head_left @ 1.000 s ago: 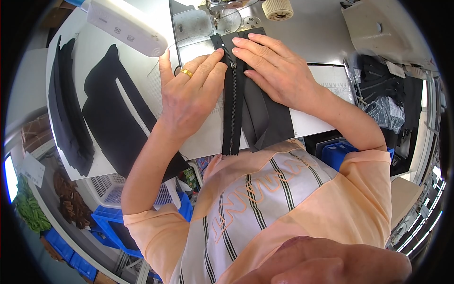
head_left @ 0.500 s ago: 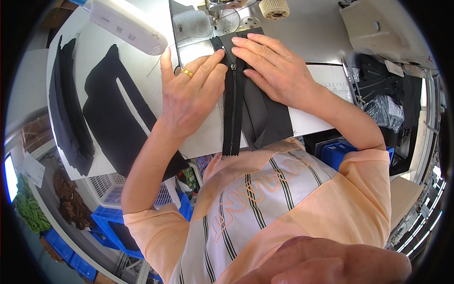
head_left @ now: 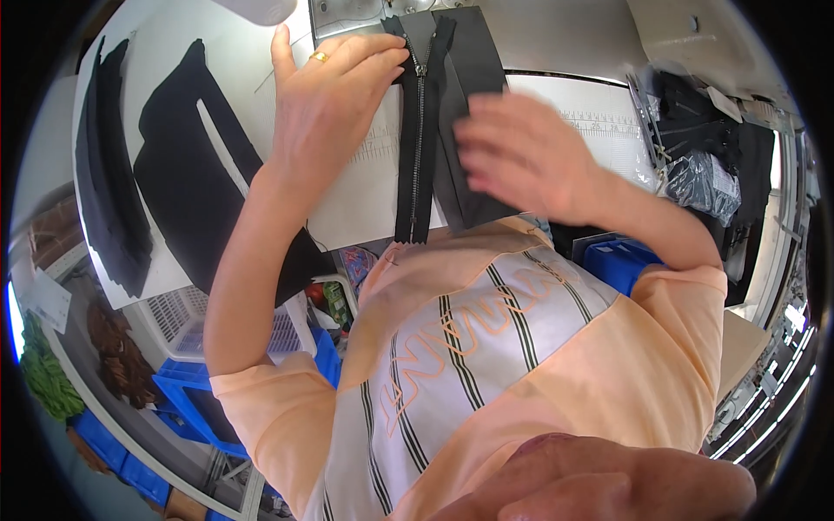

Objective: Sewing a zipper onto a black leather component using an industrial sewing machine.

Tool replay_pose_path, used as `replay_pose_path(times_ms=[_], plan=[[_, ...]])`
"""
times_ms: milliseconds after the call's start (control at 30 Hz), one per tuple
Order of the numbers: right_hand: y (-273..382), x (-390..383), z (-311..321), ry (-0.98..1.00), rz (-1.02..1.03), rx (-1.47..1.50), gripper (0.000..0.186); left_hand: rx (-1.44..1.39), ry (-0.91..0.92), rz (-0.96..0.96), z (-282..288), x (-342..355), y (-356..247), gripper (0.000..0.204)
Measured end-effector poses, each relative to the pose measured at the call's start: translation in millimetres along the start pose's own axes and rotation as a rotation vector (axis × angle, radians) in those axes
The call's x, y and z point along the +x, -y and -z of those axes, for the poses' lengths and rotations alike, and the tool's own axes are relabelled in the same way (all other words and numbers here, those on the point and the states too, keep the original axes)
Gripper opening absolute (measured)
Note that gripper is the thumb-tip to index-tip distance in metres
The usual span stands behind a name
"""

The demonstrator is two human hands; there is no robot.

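Observation:
A black zipper (head_left: 414, 148) with metal teeth lies lengthwise on the white table, its slider near the far end and its tapes parted above the slider. Beneath and to its right is a black fabric panel (head_left: 478, 61), partly folded. My left hand (head_left: 326, 108), with a gold ring, lies flat with the thumb spread; its fingertips touch the zipper's left tape near the far end. My right hand (head_left: 534, 156) is blurred by motion over the panel's right side. Its fingers look loosely apart and nothing shows in them; whether they touch the fabric I cannot tell.
Black cut fabric pieces (head_left: 187, 148) and a stack (head_left: 113, 174) of more lie at left. A lamp head (head_left: 261, 9) hangs above; a metal machine plate (head_left: 352, 13) sits at the far edge. White basket (head_left: 187, 321) and blue crates stand below; dark bagged goods (head_left: 704, 187) are at right.
The view has shifted, so the table sits higher. My right hand has left the panel's far end and moved toward me and rightward. My left hand stays at the zipper's left tape.

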State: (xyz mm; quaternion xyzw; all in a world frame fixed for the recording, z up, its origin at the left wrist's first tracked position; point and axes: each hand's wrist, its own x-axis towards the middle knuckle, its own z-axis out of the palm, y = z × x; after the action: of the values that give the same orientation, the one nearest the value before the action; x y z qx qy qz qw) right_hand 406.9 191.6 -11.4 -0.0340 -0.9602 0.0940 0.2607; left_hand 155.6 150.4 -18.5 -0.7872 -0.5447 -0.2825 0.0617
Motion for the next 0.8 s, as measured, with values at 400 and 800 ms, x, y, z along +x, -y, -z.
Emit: replay_pose_path(times_ms=[400,800], plan=[[68.4,32.6,-22.6,-0.049,-0.009,0.068,0.024,-0.043,0.076,0.059,2.4,1.9,0.3,0.017],[52.8,-16.5,-4.3,-0.182,-0.101,0.140,0.015,0.024,0.099,0.010,8.3,5.1,0.2,0.022]])
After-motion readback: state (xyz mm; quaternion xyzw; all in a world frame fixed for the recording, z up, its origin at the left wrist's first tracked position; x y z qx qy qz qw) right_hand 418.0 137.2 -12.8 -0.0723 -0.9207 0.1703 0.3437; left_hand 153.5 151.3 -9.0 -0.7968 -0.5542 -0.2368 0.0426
